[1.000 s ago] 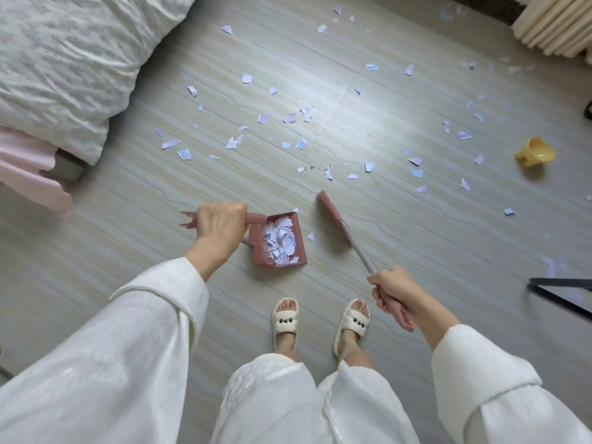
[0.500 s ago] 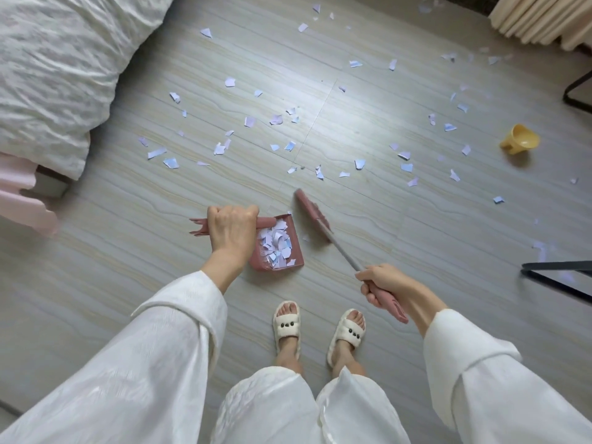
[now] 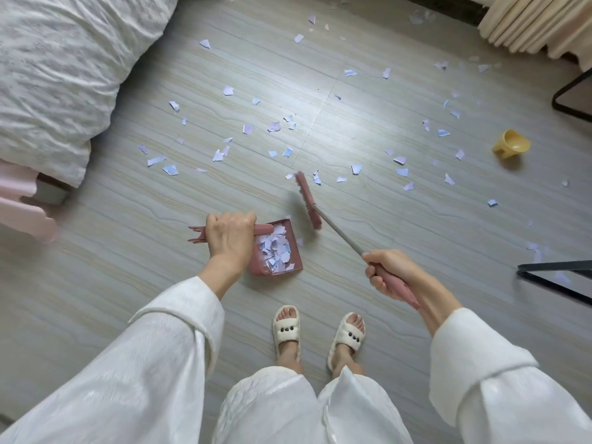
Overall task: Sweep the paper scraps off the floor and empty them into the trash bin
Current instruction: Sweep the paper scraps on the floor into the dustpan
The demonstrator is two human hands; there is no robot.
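A: Scraps (image 3: 275, 251) heaped in the dustpan (image 3: 293, 248); more paper lies beyond it.
B: Left hand (image 3: 229, 238) curled round its handle; right hand (image 3: 389, 274) grips the broom (image 3: 307, 200), head just beyond the dustpan.

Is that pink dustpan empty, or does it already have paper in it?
Partly filled: the dustpan holds a heap of paper scraps, gripped by the left hand.
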